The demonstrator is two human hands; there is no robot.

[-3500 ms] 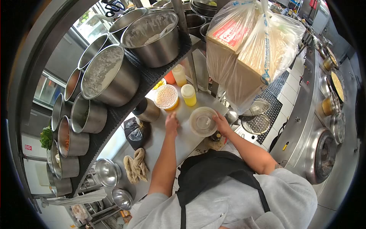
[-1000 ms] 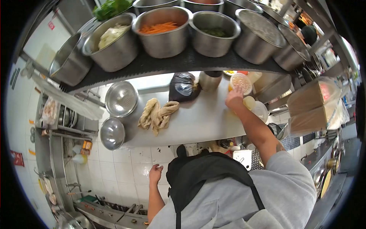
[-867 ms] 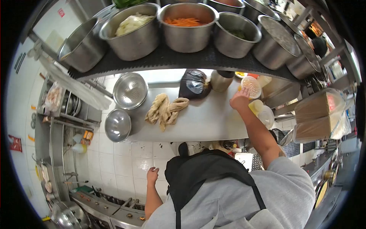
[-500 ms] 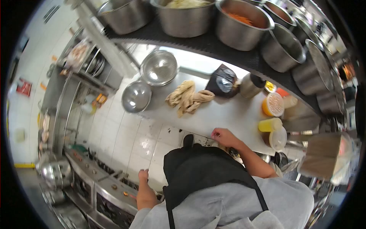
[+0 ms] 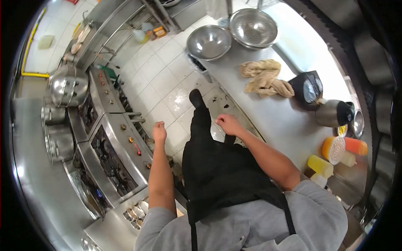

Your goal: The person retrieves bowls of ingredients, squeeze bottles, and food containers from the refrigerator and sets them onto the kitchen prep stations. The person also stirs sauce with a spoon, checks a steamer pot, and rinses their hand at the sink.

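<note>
My left hand (image 5: pixel 159 131) hangs over the floor with its fingers curled in and nothing visible in it. It is nearest to the front of the stove (image 5: pixel 121 138). My right hand (image 5: pixel 228 124) is loosely closed too, with no object showing, in front of my black apron and left of the steel counter (image 5: pixel 268 113). On that counter a crumpled tan cloth (image 5: pixel 264 77) lies beside a black plastic bag (image 5: pixel 307 90). A steel colander (image 5: pixel 253 28) and a steel bowl (image 5: pixel 209 42) sit at the counter's far end. Neither hand touches any of these.
A steel canister (image 5: pixel 333 113), a yellow squeeze bottle (image 5: pixel 320 166) and an orange-filled container (image 5: pixel 333 149) stand on the right of the counter. A large steel pot (image 5: pixel 69 85) is by the stove. Dark debris lies on the tiled floor (image 5: pixel 167 71); a blue flame shows at a lower-left burner.
My view has swung left and I have stepped forward, one foot out along the aisle. The stove is closer and fuller in view; the shelf pots have slid to the right edge. Both hands remain without objects.
</note>
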